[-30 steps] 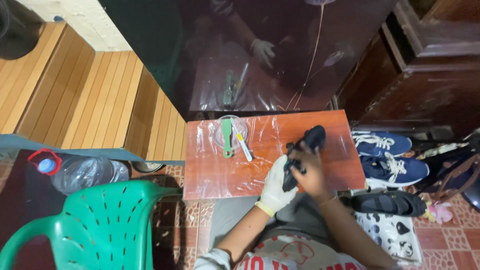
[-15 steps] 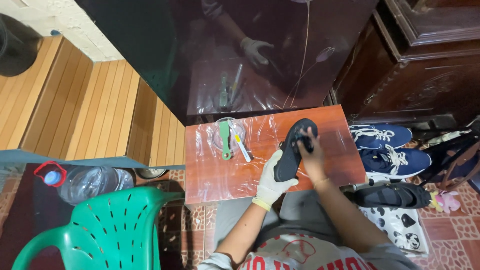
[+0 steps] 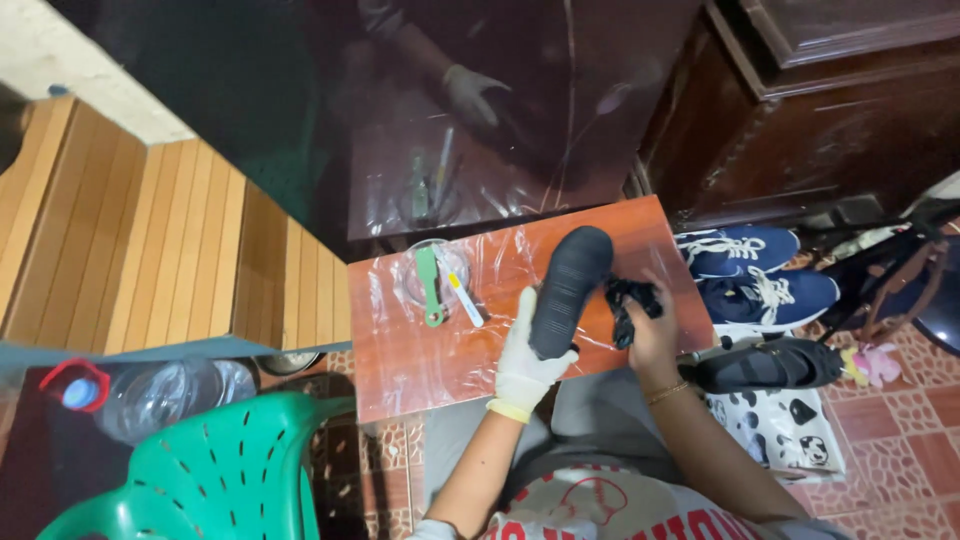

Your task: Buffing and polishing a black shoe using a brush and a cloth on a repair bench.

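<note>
The gloved left hand [image 3: 527,360] grips the heel of a black shoe [image 3: 567,288], sole up, toe pointing away over the plastic-covered table [image 3: 420,365]. The bare right hand [image 3: 652,335], just beside the shoe, is closed on a black cloth [image 3: 630,300].

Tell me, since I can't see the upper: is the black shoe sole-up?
Sole-up: the black shoe shows its ribbed sole, held by the gloved left hand.

I'm looking down into what seems a lived-in home corner used for shoe care: patterned floor tiles [image 3: 900,440], a dark wooden cabinet [image 3: 800,130], a green plastic chair [image 3: 200,470], blue sneakers [image 3: 750,270] on the floor, and a small plastic-covered desk [image 3: 420,350] set against a glossy dark wall.
</note>
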